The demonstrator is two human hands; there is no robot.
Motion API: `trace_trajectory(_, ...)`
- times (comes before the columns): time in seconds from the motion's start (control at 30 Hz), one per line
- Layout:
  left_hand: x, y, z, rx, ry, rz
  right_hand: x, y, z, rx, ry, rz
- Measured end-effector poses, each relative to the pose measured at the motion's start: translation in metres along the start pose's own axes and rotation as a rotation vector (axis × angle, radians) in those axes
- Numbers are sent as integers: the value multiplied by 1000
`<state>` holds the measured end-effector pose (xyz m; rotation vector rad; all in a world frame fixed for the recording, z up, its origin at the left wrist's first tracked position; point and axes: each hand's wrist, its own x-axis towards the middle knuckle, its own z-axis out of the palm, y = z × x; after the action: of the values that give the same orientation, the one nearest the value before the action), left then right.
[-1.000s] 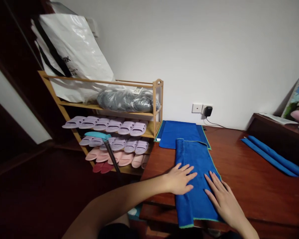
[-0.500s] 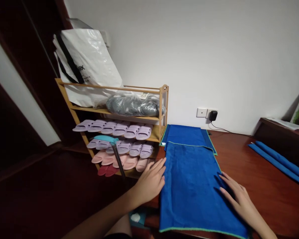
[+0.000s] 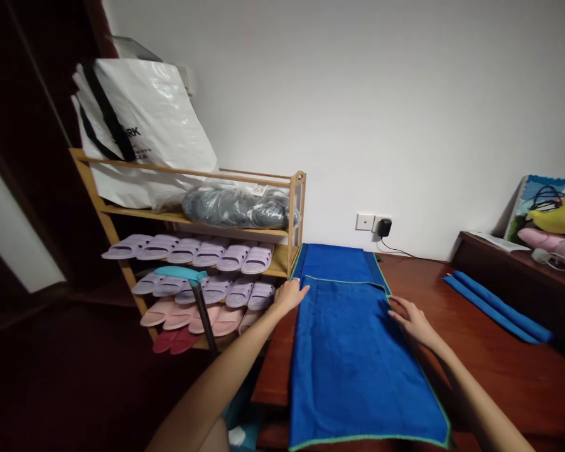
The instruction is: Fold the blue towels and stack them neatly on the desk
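Touching blue towel [image 3: 348, 358]: left hand [image 3: 289, 295]. White bag [image 3: 155, 110] lettered "RK".

Your cloth, just right of the rack, is a plain strong blue [image 3: 358, 364] with thin green edging. The rack [image 3: 295, 213] itself is pale yellowish wood. The stacked cloths [image 3: 336, 260] right beside it are blue too, with green edging showing. Table [image 3: 428, 282] right of the rack: reddish brown, and your rolled cloths [image 3: 503, 309] farther right are blue again. On the rack you've got lilac slippers [image 3: 209, 252], pale pink ones [image 3: 228, 319] lower down, deep red ones [image 3: 164, 341] lowest, plus a white bag [image 3: 169, 119] with black straps and lettering. Floor [image 3: 51, 364] left of the rack looks dark reddish brown, but it's pretty dim there, so don't quote me.
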<state>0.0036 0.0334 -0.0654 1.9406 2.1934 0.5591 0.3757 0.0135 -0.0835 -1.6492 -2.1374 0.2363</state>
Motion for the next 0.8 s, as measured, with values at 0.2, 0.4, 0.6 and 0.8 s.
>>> trace_trajectory(0.2,9,5,8,-182,50,42,73,-9,20,-63,4,66)
trace_trajectory(0.4,14,20,7,-532,69,164,95,-41,34,-59,-33,-120)
trace_trajectory(0.6,-5,47,0,-928,0,269,125,-75,41,-37,-249,-241)
trace_trajectory(0.8,-31,58,-26,-1206,-41,292,128,-52,22,5,-341,-168)
